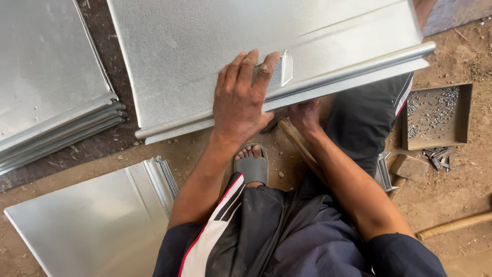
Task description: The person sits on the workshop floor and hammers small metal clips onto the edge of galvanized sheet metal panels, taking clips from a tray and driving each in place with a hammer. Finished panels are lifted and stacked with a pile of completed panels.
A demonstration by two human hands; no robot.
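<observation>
— While the person sits low on the dirt floor, where does the left hand (241, 102) lie?

— Flat on the big metal sheet (246, 46), palm down and fingers spread, the fingertips (266, 69) beside a small raised tab (287, 66) near the sheet's folded edge (353, 74). It presses on the sheet rather than gripping it.

— And the right hand (306, 115)?

— Tucked under that folded edge, partly hidden by it. A wooden handle (302, 149) runs from just below it, down along the forearm. I cannot tell whether the fingers are closed on the handle; the sheet covers them.

— Where is the sheet itself?

— Across the person's knees and out over the ground, its folded edge running slantwise from lower left to upper right.

— What lies around?

— A foot in a grey sandal (251, 166) shows between the arms. To the left is a stack of similar sheets (46, 87), with more sheets (97, 225) nearer. On the right stands a shallow brown tray of small metal fasteners (435, 115), a wooden block (409, 166) beside it, a metal bracket (384, 172) by the leg, and another wooden handle (456, 224) lying on the dirt.
</observation>
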